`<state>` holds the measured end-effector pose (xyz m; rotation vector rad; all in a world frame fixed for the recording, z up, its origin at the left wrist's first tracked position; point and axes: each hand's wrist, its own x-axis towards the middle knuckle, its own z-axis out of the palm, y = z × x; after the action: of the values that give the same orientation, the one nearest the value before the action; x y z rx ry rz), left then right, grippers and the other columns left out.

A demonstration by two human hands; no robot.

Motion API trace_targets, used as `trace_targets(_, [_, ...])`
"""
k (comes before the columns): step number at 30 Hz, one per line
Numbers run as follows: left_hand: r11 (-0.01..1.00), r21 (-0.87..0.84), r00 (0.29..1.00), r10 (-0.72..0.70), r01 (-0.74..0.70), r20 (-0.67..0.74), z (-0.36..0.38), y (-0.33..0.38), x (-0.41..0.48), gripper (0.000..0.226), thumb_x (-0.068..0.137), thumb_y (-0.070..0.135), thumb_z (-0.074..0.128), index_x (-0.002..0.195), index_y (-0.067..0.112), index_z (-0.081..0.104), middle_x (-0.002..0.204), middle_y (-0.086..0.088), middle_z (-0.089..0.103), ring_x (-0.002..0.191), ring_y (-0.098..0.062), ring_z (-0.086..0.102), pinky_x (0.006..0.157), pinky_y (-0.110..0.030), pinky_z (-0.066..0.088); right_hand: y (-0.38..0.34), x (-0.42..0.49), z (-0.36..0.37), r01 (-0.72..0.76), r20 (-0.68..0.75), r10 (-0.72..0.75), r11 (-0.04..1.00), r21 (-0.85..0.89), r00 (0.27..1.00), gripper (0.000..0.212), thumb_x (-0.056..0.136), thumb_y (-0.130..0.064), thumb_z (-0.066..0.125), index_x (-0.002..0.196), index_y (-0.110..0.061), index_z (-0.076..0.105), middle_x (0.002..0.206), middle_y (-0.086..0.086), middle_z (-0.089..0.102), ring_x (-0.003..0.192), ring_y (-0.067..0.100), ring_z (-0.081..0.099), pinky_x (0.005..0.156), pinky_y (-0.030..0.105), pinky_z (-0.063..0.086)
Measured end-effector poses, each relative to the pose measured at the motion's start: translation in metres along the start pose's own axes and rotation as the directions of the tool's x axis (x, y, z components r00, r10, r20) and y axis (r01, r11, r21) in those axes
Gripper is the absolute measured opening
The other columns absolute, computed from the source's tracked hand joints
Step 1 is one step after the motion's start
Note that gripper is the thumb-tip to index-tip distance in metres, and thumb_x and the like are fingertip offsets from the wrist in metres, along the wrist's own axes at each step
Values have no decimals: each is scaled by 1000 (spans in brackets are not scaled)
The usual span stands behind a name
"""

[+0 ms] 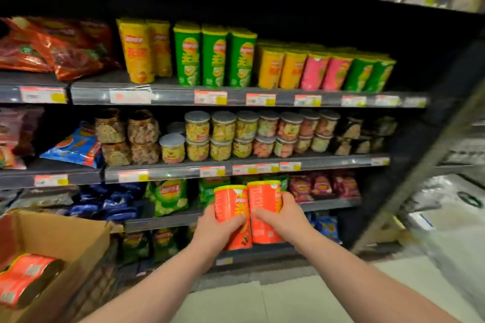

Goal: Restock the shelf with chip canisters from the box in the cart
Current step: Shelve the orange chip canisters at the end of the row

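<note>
Two orange chip canisters stand upright side by side in front of the lower shelves. My left hand [216, 228] grips the left canister [232, 207] and my right hand [282, 217] grips the right canister [263, 204]. A cardboard box [65, 241] sits at the lower left with more orange canisters [23, 278] lying inside. The canister shelf [236, 98] above holds yellow, green, orange and pink canisters [214, 57] in rows.
Clear snack jars [223, 136] fill the middle shelf. Chip bags [168, 196] line the lower shelves and red bags [65, 47] lie at the upper left. A dark shelf end post [420, 165] slants at the right, with pale floor [262, 301] below.
</note>
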<state>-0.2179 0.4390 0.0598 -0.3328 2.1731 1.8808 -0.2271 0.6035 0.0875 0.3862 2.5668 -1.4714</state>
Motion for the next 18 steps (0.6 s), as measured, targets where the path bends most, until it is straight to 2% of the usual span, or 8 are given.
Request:
trace_targets(4, [999, 42, 998, 31, -34, 61, 79, 16, -8, 61, 68, 40, 79, 118, 19, 51, 100, 7, 61, 86, -7, 60, 85, -30, 48, 42, -7, -70, -18, -95, 20, 1000, 25, 995, 58, 69, -43, 78, 111, -24, 42, 102, -6, 59, 94, 14, 61, 86, 34, 52])
trace_targets(6, [997, 48, 995, 52, -57, 89, 113, 21, -11, 62, 65, 40, 79, 118, 19, 53, 101, 5, 64, 89, -11, 63, 88, -35, 51, 58, -12, -100, -22, -135, 29, 998, 56, 990, 56, 71, -41, 78, 111, -24, 43, 97, -8, 59, 92, 13, 61, 81, 31, 52])
trace_targets(9, [994, 64, 988, 74, -83, 132, 152, 27, -14, 44, 76, 33, 76, 110, 26, 50, 108, 0, 64, 96, -18, 64, 92, -41, 51, 77, -20, -135, -34, -166, 46, 997, 73, 985, 56, 72, -41, 77, 112, -23, 41, 97, -8, 57, 91, 13, 60, 78, 29, 50])
trace_targets(16, [989, 65, 973, 120, -135, 199, 209, 43, -15, 51, 73, 35, 77, 112, 27, 47, 104, 5, 63, 94, -15, 63, 86, -35, 51, 107, -21, -185, -45, -223, 69, 992, 115, 972, 56, 73, -42, 77, 109, -27, 37, 94, -12, 53, 93, 14, 58, 86, 33, 51])
trace_targets(18, [983, 91, 967, 135, -158, 218, 224, 50, -12, 48, 68, 38, 76, 106, 28, 49, 102, 6, 63, 93, -14, 64, 87, -36, 52, 112, -18, -199, -51, -251, 80, 991, 120, 965, 57, 73, -43, 77, 110, -27, 37, 93, -13, 52, 94, 14, 58, 87, 34, 51])
